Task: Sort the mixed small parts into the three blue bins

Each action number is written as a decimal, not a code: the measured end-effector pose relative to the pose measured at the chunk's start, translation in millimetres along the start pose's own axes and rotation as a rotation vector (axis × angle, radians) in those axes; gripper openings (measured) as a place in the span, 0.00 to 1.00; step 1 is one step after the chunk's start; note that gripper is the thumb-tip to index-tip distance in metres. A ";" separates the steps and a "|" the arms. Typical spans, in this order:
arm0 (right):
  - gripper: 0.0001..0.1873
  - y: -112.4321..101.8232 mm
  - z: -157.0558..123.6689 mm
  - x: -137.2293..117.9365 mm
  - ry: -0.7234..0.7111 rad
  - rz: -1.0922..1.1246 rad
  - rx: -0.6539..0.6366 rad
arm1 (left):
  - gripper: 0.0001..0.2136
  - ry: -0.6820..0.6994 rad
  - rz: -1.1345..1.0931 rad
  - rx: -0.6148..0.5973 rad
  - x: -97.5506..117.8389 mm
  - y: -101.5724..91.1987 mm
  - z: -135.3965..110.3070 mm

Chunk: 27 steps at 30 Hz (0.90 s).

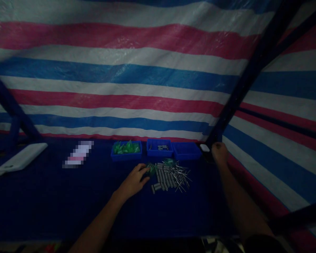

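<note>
My left hand (135, 181) rests low over the table with its fingers apart, fingertips beside a bit of green plastic (152, 169). Whether they touch it I cannot tell. Right of it lies a pile of grey cylindrical metal pieces (165, 178), with a heap of thin silvery rods (181, 176) against its right side. More green plastic (170, 162) sits at the pile's back edge. At the far right my right hand (220, 153) is closed like a fist, beside a small white object (204, 148); what it holds, if anything, is hidden.
Behind the pile stand a blue bin of green plastic pieces (126, 158), a blue bin with a few metal pieces (159, 153) and another blue bin (186, 151). On the left lies a white flat device (22, 158) with a cable. Dark frame posts (242, 88) and striped sheeting (121, 77) enclose the table.
</note>
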State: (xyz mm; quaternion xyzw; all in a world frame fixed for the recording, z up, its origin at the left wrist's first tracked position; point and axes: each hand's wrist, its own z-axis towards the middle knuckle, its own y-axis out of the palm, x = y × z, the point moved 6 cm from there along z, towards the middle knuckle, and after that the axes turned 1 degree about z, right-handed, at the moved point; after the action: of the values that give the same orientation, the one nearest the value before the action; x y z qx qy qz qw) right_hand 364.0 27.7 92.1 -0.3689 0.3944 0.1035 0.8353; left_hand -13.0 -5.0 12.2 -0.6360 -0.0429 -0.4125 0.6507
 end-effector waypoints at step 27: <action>0.21 89.0 41.7 58.4 -0.178 -0.768 -0.380 | 0.14 -0.153 0.280 0.084 2.0 0.2 9.4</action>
State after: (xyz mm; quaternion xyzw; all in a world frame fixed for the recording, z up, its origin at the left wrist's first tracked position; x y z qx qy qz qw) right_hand 386.0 112.8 18.9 -0.6254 0.1292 -0.1127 0.7612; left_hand -7.2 2.1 15.0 -0.6374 -0.0203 -0.2661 0.7228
